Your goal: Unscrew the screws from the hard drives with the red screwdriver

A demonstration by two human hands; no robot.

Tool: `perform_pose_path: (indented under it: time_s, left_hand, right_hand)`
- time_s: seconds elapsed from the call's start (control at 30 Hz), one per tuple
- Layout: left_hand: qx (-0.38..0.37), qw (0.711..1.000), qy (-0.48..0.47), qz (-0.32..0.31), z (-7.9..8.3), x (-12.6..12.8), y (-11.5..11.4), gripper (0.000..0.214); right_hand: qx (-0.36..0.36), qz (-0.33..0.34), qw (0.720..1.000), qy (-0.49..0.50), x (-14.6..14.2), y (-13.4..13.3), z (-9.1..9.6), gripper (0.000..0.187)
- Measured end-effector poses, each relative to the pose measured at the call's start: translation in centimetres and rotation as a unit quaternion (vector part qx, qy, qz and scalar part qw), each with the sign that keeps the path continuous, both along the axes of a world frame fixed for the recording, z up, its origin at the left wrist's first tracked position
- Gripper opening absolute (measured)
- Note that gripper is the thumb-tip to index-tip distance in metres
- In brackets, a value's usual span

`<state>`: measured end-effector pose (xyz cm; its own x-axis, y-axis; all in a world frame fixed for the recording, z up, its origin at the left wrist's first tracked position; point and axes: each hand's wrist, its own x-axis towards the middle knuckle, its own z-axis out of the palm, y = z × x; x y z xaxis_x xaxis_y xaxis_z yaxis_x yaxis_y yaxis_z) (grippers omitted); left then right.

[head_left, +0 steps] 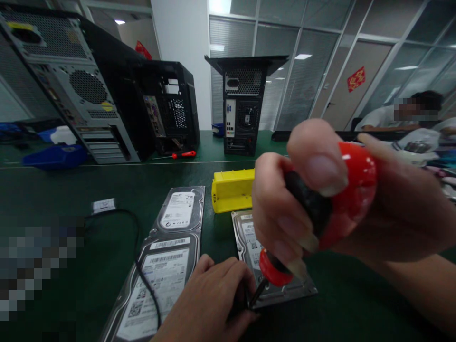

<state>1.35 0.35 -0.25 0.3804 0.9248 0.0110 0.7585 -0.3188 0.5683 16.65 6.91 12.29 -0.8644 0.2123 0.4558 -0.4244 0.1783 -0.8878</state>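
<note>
My right hand is wrapped round the red and black handle of a screwdriver. The screwdriver leans steeply, its tip at the near left corner of a hard drive lying label up. At that same corner my left hand has its fingers curled against the drive's edge, close to the tip. Whatever the tip meets is hidden by my fingers. Two more hard drives lie to the left: a nearer one partly behind my left forearm and a farther one touching it.
A yellow plastic bin stands behind the drive. A black cable crosses the nearer left drive. Computer cases stand farther back, beside another screwdriver and a blue bin. A person sits at the far right.
</note>
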Motion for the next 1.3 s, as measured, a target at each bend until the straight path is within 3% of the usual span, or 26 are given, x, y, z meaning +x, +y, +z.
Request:
perform_pose_path:
  time_s: [0.1, 0.27, 0.37, 0.7, 0.87, 1.03, 1.17, 1.3]
  left_hand:
    - [-0.006, 1.0, 0.007, 0.017, 0.4, 0.2, -0.1, 0.027]
    - [-0.027, 1.0, 0.004, -0.001, 0.5, 0.2, 0.0, 0.027]
    - [-0.024, 1.0, -0.002, -0.009, 0.3, 0.0, 0.1, 0.028]
    - [0.088, 0.996, -0.008, -0.004, -0.8, -0.1, -0.2, 0.023]
    - [0.051, 0.999, -0.01, -0.013, -0.6, -0.1, -0.2, 0.025]
    - [-0.013, 1.0, -0.006, 0.005, -0.2, 0.1, -0.2, 0.031]
    - [-0.014, 1.0, -0.021, -0.001, -0.1, 0.0, 0.0, 0.038]
    - [-0.013, 1.0, -0.023, -0.005, -0.3, -0.1, 0.1, 0.037]
  right_hand:
    - [0.007, 0.005, 1.0, 0.012, 0.1, 0.1, 0.0, 0.049]
    - [-0.055, 0.044, 0.997, 0.034, 0.0, 0.4, -0.2, 0.035]
    - [-0.073, 0.084, 0.993, 0.034, -0.2, 0.7, -0.3, 0.045]
    - [-0.065, 0.196, 0.978, 0.005, -0.1, 1.9, -0.4, 0.043]
    - [-0.074, 0.095, 0.992, 0.039, -0.1, 1.3, -1.0, 0.029]
    - [-0.054, -0.005, 0.997, 0.059, -0.9, 0.6, -1.3, 0.029]
    - [-0.039, -0.035, 0.996, 0.078, -1.1, 0.7, -1.5, 0.026]
    - [-0.031, -0.039, 0.996, 0.07, -0.5, 0.7, -1.5, 0.035]
